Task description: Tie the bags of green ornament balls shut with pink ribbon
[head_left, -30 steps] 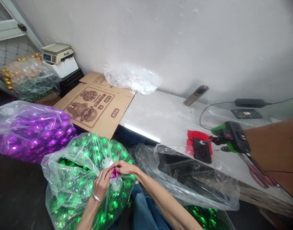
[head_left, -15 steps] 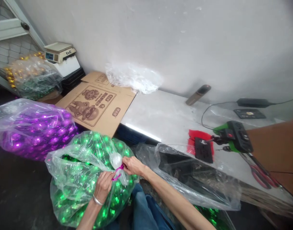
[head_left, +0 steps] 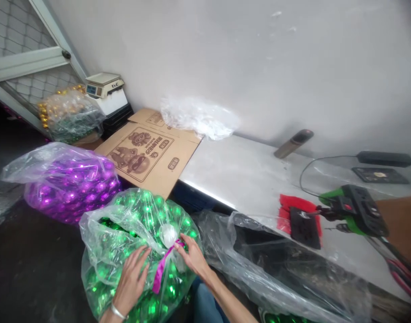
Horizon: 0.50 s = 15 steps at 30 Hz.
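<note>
A person's left hand (head_left: 130, 279) lies flat, fingers spread, on a clear plastic bag of shiny green baubles (head_left: 138, 260) at the lower left of the frame. The right hand (head_left: 193, 256), fingers extended and gripping nothing, touches the bag beside its knotted neck, where a purple ribbon (head_left: 162, 267) hangs down. A bag of purple baubles (head_left: 69, 181) sits to the left; a flattened cardboard box (head_left: 148, 150) lies behind, against a white worktable (head_left: 246, 172).

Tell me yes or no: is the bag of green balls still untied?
No, a purple ribbon cinches the neck of the green ball bag, both hands resting flat on it.
</note>
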Motion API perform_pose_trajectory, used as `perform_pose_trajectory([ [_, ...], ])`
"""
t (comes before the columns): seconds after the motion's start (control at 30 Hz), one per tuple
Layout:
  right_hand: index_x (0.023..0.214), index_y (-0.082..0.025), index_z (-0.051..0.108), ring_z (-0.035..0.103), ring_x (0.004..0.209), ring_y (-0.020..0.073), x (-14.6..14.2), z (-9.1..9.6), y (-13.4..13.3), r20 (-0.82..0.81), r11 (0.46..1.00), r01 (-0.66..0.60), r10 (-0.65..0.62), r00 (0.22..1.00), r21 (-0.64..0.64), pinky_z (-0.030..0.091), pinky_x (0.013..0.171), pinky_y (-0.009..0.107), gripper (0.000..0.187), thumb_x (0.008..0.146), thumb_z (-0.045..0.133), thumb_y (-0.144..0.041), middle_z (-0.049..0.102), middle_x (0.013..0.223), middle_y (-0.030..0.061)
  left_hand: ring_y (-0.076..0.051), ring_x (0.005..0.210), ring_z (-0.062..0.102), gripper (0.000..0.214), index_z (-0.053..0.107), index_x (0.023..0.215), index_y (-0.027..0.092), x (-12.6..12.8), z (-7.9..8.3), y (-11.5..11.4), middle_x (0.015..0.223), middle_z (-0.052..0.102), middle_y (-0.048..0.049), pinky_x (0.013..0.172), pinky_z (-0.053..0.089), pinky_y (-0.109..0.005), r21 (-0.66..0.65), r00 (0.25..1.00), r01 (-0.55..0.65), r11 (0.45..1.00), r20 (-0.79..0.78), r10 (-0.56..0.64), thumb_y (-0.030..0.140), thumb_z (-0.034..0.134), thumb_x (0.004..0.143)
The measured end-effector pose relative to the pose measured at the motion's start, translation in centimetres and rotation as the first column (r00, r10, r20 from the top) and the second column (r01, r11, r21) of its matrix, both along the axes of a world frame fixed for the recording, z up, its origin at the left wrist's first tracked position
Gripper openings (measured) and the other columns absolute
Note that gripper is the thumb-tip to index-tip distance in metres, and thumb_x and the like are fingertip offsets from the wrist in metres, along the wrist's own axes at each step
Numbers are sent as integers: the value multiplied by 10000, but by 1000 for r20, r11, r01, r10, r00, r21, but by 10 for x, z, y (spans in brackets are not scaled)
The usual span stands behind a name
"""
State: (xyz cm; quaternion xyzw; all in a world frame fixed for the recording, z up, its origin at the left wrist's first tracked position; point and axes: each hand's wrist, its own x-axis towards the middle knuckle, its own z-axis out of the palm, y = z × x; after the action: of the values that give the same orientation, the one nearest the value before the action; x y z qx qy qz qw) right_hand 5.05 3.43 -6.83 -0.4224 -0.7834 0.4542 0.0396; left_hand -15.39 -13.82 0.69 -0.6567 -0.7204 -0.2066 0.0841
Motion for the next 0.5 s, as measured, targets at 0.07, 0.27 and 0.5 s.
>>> perform_pose_trajectory([
  [0.07,1549,-142,633,474,1604,487,-13,-8,-19,-5,993,120,-120,993,-8,463,1255,683,730,933,827,-481,543,1680,277,-338,1227,794,404,644,1486,223,-31,3,-10,1367,802,-174,984,680,-486,32,988,-110,993,-108,113,255,511,1105],
  [0.27,1381,-162,727,630,1480,372,-49,-16,-48,-219,961,273,-276,936,-44,497,1256,556,418,1063,568,-382,719,1479,224,-442,1604,507,1131,383,1741,160,-81,0,16,1719,531,-259,1281,462,-590,-331,981,91,939,-131,-141,686,829,843],
  [0.5,1145,-266,776,767,1124,280,-11,-1,-75,-443,979,205,-184,877,0,644,1015,429,406,1128,391,-397,801,1182,130,-490,1653,414,1250,478,1691,118,-23,-37,79,1766,387,-325,1352,330,-630,-599,895,404,691,103,-433,597,966,645],
])
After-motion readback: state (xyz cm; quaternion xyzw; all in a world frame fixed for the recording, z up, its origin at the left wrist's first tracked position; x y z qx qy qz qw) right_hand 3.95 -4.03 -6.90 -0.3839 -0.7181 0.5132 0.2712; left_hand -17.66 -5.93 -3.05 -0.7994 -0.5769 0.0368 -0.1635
